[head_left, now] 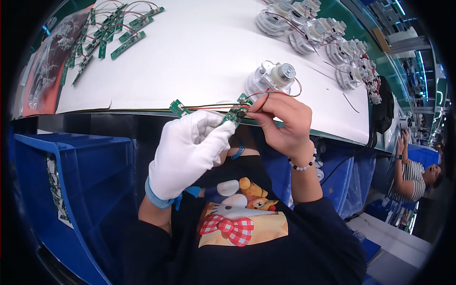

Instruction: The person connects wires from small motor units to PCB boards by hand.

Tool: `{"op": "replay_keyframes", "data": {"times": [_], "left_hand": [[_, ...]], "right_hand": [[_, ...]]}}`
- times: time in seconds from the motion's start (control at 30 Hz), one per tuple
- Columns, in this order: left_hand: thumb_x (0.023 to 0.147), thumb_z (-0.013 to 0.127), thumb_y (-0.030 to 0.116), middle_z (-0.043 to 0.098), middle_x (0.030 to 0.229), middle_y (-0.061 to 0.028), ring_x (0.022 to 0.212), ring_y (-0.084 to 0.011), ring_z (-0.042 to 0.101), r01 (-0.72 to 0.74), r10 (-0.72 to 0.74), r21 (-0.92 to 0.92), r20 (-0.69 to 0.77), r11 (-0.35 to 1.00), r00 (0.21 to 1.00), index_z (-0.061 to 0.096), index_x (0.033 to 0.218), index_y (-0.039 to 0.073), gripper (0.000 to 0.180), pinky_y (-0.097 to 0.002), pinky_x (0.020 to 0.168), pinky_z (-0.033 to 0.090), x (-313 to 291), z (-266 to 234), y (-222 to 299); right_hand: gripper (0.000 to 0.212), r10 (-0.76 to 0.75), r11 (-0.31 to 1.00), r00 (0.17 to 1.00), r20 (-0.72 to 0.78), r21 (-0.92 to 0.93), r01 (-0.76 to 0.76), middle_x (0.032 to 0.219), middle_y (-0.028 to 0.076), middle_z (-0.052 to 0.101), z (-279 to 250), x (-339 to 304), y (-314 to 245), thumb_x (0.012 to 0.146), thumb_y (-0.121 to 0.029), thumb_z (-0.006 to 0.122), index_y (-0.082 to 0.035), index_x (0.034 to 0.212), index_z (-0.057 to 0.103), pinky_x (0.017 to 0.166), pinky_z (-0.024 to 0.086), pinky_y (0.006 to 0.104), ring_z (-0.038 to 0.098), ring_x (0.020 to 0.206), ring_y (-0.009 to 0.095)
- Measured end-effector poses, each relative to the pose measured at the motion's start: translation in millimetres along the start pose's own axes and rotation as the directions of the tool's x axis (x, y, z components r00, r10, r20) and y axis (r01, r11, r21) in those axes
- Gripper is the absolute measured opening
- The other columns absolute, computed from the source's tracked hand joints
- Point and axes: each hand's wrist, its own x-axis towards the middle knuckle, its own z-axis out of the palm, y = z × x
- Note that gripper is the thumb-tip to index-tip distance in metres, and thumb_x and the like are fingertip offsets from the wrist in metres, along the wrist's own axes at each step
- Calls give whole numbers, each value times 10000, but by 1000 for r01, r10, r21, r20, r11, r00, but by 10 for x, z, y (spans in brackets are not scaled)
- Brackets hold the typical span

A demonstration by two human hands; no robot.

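Note:
My left hand (190, 147), in a white glove, pinches a narrow green circuit board (232, 116) just in front of the table edge. A smaller green board (178, 108) hangs off to the left, joined to it by thin wires. Bare, with a beaded bracelet at the wrist, my right hand (285, 121) closes its thumb and forefinger on a thin wire (262, 103) at the board's right side. Red and dark wire runs from there up to a white motor unit (273, 78) with a round metal-capped motor, standing on the table behind my right hand.
Several wired green boards (111, 31) lie at the back left, beside an orange bin (42, 97) with clear bags. More white motor units (311, 35) stand at the back right. A blue crate (95, 142) is below left. Another person (412, 175) works at far right.

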Motion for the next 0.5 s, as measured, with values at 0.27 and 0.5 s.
{"op": "replay_keyframes", "data": {"times": [0.27,0.5], "left_hand": [[836,577,72,583,639,-26,523,-30,519,-244,249,101,-37,964,968,586,908,-47,139,-161,454,405,-17,90,-110],[839,570,63,604,759,-47,615,-58,547,-238,238,12,-106,971,965,584,992,-38,183,-170,475,416,5,150,-168]], "right_hand": [[112,205,972,961,-185,149,-179,656,61,591,141,-80,-64,674,14,686,0,756,611,448,404,188,544,515,96],[205,694,419,713,96,752,-509,780,97,614,129,-126,-154,777,-43,632,73,933,567,395,425,153,553,491,83]]}}
